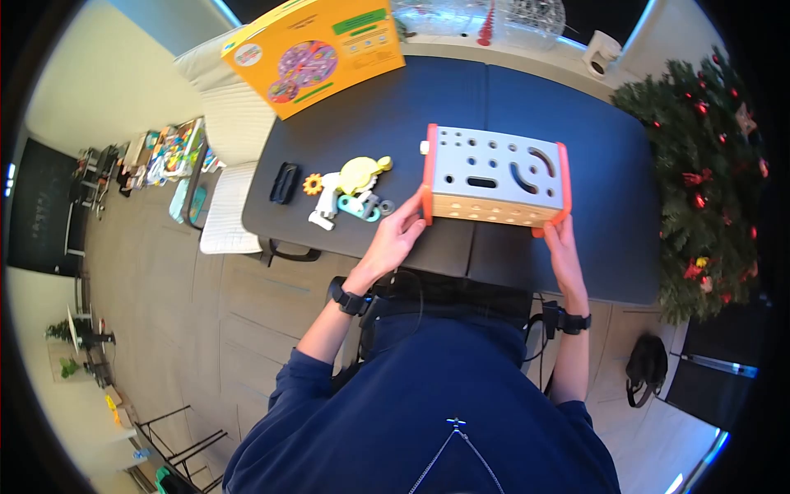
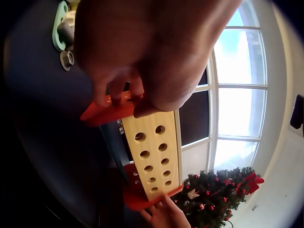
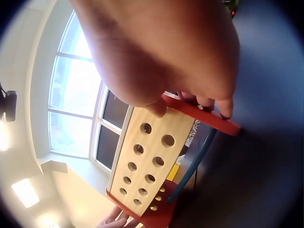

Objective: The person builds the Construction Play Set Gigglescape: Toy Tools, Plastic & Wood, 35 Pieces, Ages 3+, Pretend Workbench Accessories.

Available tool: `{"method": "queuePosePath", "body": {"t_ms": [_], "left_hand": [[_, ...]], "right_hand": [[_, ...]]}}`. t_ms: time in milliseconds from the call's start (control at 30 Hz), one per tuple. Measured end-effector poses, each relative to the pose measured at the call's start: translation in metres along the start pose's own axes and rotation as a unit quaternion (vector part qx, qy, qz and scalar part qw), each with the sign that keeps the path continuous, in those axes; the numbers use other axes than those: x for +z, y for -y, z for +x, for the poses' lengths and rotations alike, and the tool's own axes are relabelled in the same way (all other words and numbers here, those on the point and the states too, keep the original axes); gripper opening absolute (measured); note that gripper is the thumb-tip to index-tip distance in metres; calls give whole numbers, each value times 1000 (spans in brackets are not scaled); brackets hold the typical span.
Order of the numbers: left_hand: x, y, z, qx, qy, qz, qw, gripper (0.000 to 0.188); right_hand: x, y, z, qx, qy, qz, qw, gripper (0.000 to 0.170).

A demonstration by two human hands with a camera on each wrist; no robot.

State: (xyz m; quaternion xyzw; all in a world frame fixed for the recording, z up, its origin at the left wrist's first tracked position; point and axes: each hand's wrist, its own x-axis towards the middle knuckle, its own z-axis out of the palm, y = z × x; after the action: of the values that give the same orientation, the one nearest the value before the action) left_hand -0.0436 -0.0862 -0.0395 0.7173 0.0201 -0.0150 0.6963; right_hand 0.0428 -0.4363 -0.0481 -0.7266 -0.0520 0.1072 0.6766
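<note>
A toy box [image 1: 485, 177] with a grey perforated top, a wooden side with rows of holes [image 2: 153, 156] and red end panels sits near the table's front edge. My left hand [image 1: 397, 239] grips its left end panel, fingers on the red outer face and thumb by the wooden side. At the opposite end my right hand [image 1: 563, 251] holds the other red panel [image 3: 204, 114], thumb against the wood. Whether the box's underside touches the table is hidden.
Left of the box lie yellow, white and teal toy parts [image 1: 359, 174], an orange gear [image 1: 313, 184] and a black tray [image 1: 285, 183]. A large yellow carton [image 1: 317, 53] stands at the back left. A decorated tree [image 1: 699, 189] is beside the table's right edge.
</note>
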Motion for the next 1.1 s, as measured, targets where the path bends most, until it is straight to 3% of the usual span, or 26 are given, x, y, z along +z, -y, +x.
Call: {"method": "queuePosePath", "body": {"t_ms": [67, 133, 200, 267, 367, 467, 500, 600, 767, 867, 1000, 1100], "left_hand": [[-10, -14, -6, -6, -5, 38, 999, 63], [-29, -29, -12, 55, -62, 181, 980, 54], [-61, -26, -16, 81, -142, 200, 966, 38], [-90, -31, -28, 55, -223, 300, 926, 34], [-119, -16, -47, 12, -266, 420, 868, 31], [-127, -1, -61, -103, -295, 438, 843, 49], [-134, 10, -62, -127, -284, 446, 839, 68], [-136, 16, -59, -165, -275, 439, 839, 69], [-141, 18, -60, -203, -243, 428, 847, 63], [-152, 21, -64, -208, -244, 393, 862, 62], [-171, 25, -58, -147, -259, 397, 868, 53], [-189, 29, -38, -79, -317, 399, 857, 37]], "right_hand": [[-3, 7, -4, -1, 32, 11, 999, 44], [-11, 1, -8, -20, 33, -13, 999, 49], [-8, 4, -19, -17, 12, -35, 999, 50], [-5, 18, -30, 6, -25, -58, 998, 47], [4, 32, -46, 39, -55, -53, 996, 47], [11, 38, -47, 35, -84, -50, 995, 46], [13, 38, -49, 32, -98, -52, 993, 46], [11, 31, -47, -8, -112, -69, 991, 47], [17, 48, -51, 28, -92, -54, 994, 47], [14, 44, -51, 34, -94, -56, 993, 47], [13, 41, -50, 50, -87, -54, 993, 46], [9, 46, -49, 66, -76, -57, 993, 46]]}}
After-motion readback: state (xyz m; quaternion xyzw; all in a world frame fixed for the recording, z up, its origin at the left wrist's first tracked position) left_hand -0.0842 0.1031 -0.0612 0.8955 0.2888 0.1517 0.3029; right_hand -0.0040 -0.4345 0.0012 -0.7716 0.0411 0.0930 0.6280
